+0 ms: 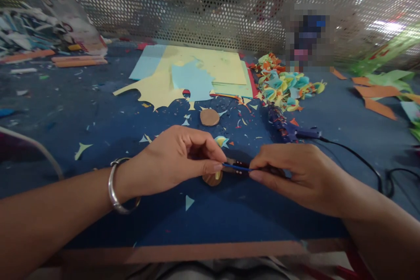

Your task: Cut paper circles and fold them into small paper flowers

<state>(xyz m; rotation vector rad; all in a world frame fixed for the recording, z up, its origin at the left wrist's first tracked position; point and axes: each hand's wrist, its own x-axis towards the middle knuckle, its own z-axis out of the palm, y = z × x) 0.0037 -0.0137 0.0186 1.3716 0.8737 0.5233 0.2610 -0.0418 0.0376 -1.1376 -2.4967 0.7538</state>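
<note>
A thin blue strip [236,167] is stretched between my two hands above the table. My left hand [183,153], wearing a silver bangle at the wrist, pinches one end of it between thumb and fingers. The other end is pinched by my right hand [288,170], whose lower fingers are partly hidden. Behind the strip lies a dark riveted handle [242,173], perhaps of a knife, mostly covered by the hands. A brown round disc [212,179] with a small yellow piece on it sits just below my left fingertips. Farther off rests a second brown disc [209,117].
A purple glue gun [288,132] with a black cord lies at the right. Beyond are curled paper pieces [285,85] and stacked coloured sheets [203,63]. Back left stand a plastic bottle [70,13] and orange sticks [78,62]. Paper scraps dot the blue tabletop [157,223]; a perforated metal screen [197,4] rises behind.
</note>
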